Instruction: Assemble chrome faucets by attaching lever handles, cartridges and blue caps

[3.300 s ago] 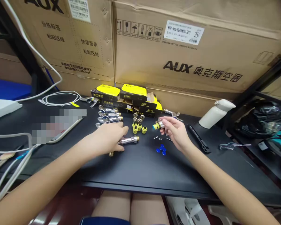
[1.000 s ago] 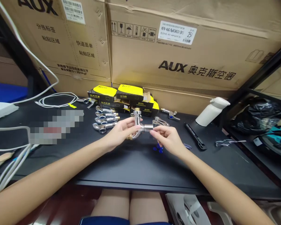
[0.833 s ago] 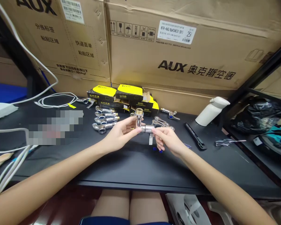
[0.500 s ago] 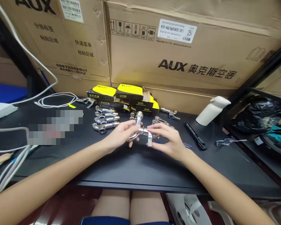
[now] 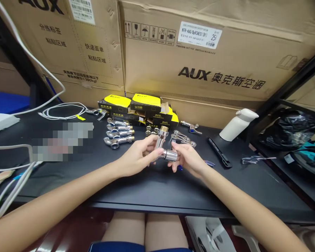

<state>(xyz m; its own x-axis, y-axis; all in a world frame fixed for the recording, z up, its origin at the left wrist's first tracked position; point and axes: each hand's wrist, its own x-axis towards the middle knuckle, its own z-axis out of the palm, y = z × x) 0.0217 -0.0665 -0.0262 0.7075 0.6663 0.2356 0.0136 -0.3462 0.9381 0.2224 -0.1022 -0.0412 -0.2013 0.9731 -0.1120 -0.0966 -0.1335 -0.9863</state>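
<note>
Above the middle of the black table, a chrome faucet body (image 5: 161,141) with a brass-threaded end pointing up is gripped by my left hand (image 5: 139,155). A chrome cylindrical part with a dark ring (image 5: 170,155) extends from it toward the right. My right hand (image 5: 187,157) is closed beside this end, its thumb and finger pinching a metal piece (image 5: 174,141) that is mostly hidden. Several chrome faucet bodies (image 5: 119,133) lie to the left behind my left hand. Behind my right hand are flat chrome handles (image 5: 182,136), and small rings (image 5: 148,131) lie between the two groups.
Yellow and black boxes (image 5: 145,105) are stacked at the back against large cartons (image 5: 212,56). A faucet with a lever (image 5: 191,126), a white bottle (image 5: 238,125) and a black cutter (image 5: 219,153) are on the right. White cables (image 5: 63,111) lie at the left.
The faucet body has turned and shifted slightly right in my left hand. My right hand has moved off the front of its end, and the flat metal piece has come away from there.
</note>
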